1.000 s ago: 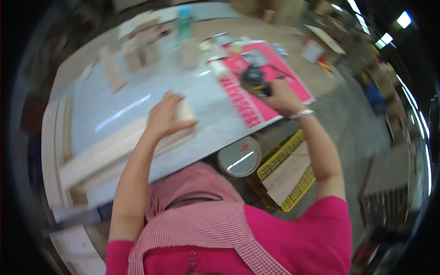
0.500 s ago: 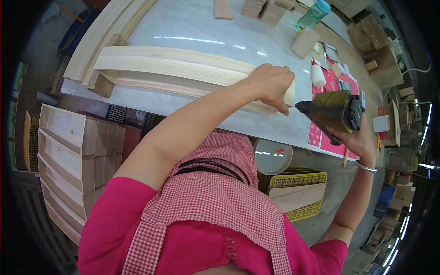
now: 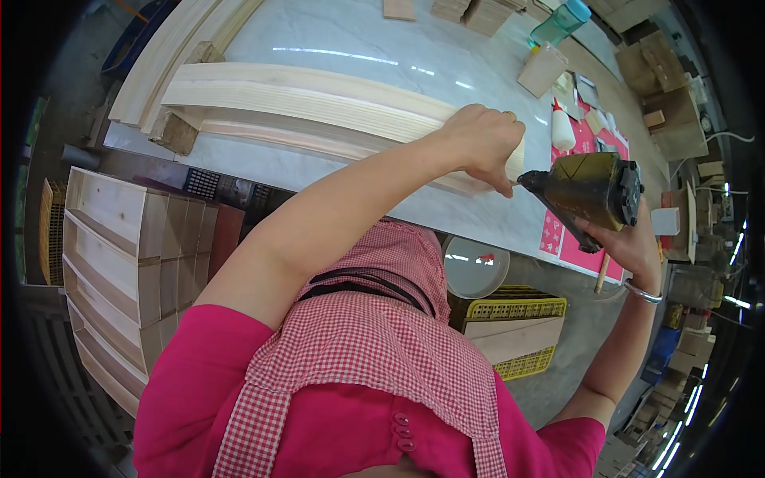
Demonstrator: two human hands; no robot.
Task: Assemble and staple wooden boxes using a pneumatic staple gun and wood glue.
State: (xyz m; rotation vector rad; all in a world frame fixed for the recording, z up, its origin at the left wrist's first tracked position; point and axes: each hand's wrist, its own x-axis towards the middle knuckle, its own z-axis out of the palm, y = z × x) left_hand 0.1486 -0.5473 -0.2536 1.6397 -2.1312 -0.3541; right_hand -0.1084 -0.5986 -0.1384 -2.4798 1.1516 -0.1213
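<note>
My left hand [image 3: 486, 143] is closed over the right end of a long pale wooden frame [image 3: 311, 92] on the table. Its thumb presses the near side, its fingers the far side. The frame's left end rests by a rough wooden block [image 3: 175, 134]. In my right hand [image 3: 629, 247] is a black and olive nail gun [image 3: 586, 191], held by its handle. The gun's nose points left at the frame's right end, close beside my left thumb; whether it touches the wood I cannot tell.
Long boards [image 3: 171, 60] lie at the table's far left. A white glue bottle [image 3: 562, 127] stands on a pink sheet [image 3: 574, 243] to the right, near a teal water bottle [image 3: 559, 22]. Below are stacked wooden trays [image 3: 103, 215], a yellow crate [image 3: 530, 362] and a round basin [image 3: 476, 291].
The nail gun's nose has come up nearer to the frame's end beside my left thumb. My view has shifted slightly; both hands keep their grips.
</note>
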